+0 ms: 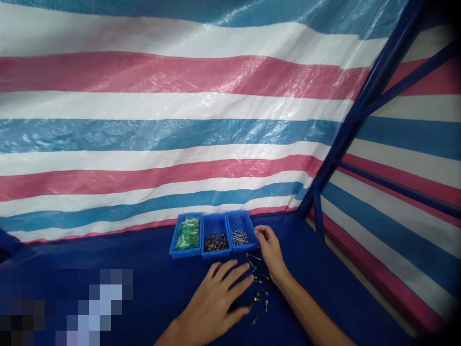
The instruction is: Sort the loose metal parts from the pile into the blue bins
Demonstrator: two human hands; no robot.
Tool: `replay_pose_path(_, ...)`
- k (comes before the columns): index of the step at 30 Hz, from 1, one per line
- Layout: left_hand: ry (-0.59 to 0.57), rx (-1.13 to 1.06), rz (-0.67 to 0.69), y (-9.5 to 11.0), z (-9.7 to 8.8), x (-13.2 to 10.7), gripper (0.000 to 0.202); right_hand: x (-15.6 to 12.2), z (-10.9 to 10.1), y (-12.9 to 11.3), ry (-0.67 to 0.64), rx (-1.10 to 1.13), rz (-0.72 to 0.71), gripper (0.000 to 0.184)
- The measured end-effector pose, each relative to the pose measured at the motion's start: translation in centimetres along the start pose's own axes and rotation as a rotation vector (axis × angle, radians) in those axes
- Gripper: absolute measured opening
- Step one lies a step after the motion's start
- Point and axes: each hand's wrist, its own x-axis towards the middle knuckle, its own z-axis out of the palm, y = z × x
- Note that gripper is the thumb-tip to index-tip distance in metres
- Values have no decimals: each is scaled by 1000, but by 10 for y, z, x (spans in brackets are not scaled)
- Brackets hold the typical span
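Observation:
My left hand (216, 300) lies flat on the dark blue table top (151, 283) with its fingers spread, holding nothing. Just right of its fingertips lie several small loose metal parts (260, 298). My right hand (269, 250) reaches to the right end of a row of three blue bins, fingers curled at the rim of the right bin (242, 235), which holds silver screws. I cannot make out anything in its fingers. The middle bin (215, 238) holds dark small parts. The left bin (187, 235) holds green pieces.
A striped red, white and blue tarp (173, 120) hangs right behind the bins. A blue metal frame post (355, 120) slants up at the right. A blurred patch (86, 307) covers the lower left of the table.

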Motion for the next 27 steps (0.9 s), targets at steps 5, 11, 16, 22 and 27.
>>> replay_pose_path(5,-148,-62,64,9,-1,4,81,-1,-1,0,-3,-5,6,30)
replay_pose_path(11,-108,-22,79,8,1,4,55,-1,-1,-3,14,-10,16,32)
replay_pose_path(16,-5,70,153,11,18,3,55,-2,-1,-4,17,-13,28,34)
replay_pose_path(22,103,55,209,5,37,1,22,-1,-2,-4,6,-14,31,33)
replay_pose_path(27,130,49,71,-5,30,0,18,-2,-2,-6,0,-11,32,34)
